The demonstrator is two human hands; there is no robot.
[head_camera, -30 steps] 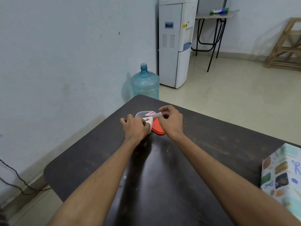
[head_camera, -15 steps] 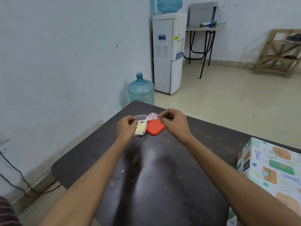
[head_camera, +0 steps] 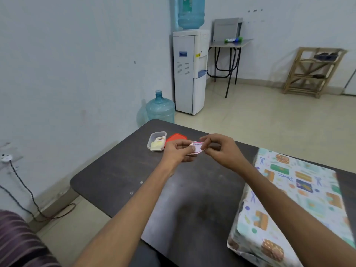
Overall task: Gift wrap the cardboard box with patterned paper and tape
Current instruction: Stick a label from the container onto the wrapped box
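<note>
A box wrapped in white patterned paper (head_camera: 300,191) lies on the right side of the dark table (head_camera: 119,176). Above the table's middle, my left hand (head_camera: 178,151) and my right hand (head_camera: 221,149) pinch a small white and pink paper label (head_camera: 196,148) between their fingertips. Behind my left hand stands a small clear plastic container (head_camera: 156,140) with yellowish pieces inside, and its red lid (head_camera: 176,138) lies beside it.
A water dispenser (head_camera: 189,71) and a blue water jug (head_camera: 160,107) stand by the wall beyond the table. A folding table (head_camera: 230,44) and a wooden rack (head_camera: 313,71) are farther back. Cables (head_camera: 25,191) run along the left wall.
Both hands have lifted the small label away from the container and brought it toward me. The view has swung right, showing more of the wrapped box.
</note>
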